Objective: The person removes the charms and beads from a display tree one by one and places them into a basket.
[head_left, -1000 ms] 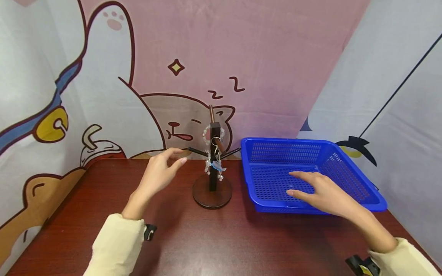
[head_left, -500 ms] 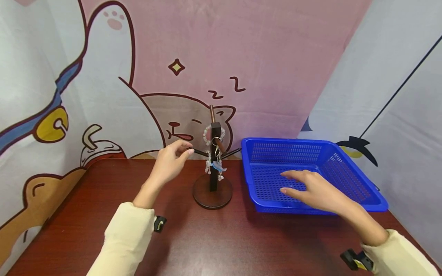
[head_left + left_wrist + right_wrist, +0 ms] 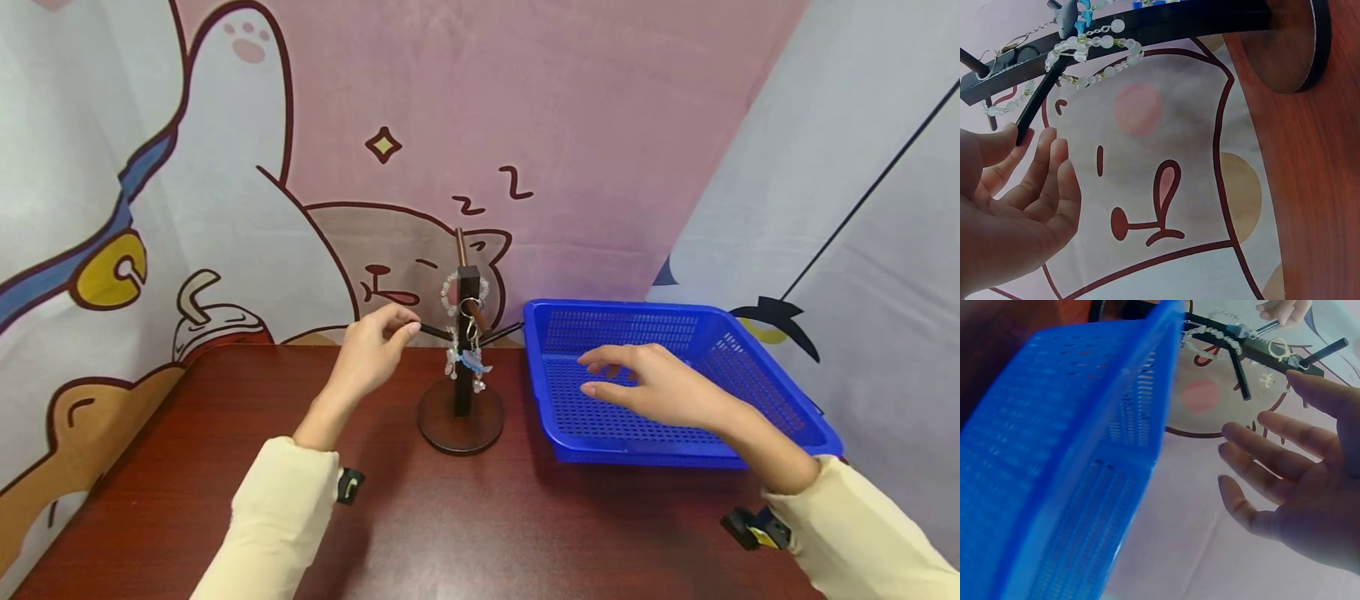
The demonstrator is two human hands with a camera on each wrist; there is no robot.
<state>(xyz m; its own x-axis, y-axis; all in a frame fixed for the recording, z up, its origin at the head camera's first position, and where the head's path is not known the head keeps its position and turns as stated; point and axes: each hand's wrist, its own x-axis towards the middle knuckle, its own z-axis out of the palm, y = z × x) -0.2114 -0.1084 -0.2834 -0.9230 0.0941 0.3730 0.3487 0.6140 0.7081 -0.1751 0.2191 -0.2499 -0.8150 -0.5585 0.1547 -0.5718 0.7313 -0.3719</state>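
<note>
A dark wooden jewelry stand with several pegs and a round base stands on the table. My left hand pinches the tip of its left peg between thumb and index finger. A bracelet of clear beads hangs on that peg. From the front peg, a keychain with a blue dolphin-like charm dangles by a gold ring. Another beaded bracelet hangs near the top of the post. My right hand, holding nothing, hovers over the blue basket with fingers spread and slightly bent.
The perforated plastic basket sits right of the stand on the reddish-brown table. Close behind the stand, a cartoon-printed cloth rises along the table's back edge. The right wrist view shows another peg of the stand.
My left hand has moved right and closed its thumb and index finger on the left peg's tip. Over the basket, my right hand has shifted left and slightly forward.
</note>
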